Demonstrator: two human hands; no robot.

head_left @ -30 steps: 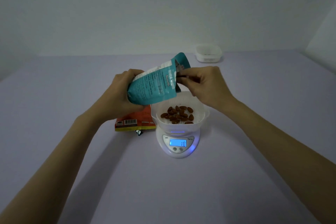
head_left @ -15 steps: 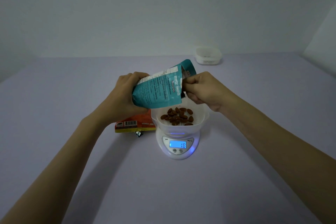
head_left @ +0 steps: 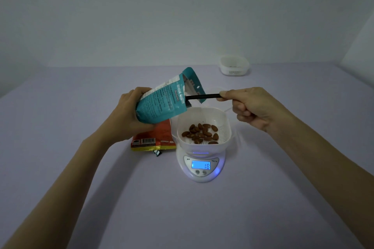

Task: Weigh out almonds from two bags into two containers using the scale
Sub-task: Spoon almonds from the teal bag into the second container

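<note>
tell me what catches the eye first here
The glowing blue scale display at centre reads 18, with almonds in the white container on top. Just above, the left hand holds a teal bag tilted while the right hand holds a black utensil at its mouth.

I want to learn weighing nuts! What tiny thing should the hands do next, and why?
Probably the right hand should draw the black tool out of the teal bag and tip whatever it caught into the white container. Its tip is inside the bag's mouth, the left hand holds the bag tilted above the container, and the scale reads 18.
</note>
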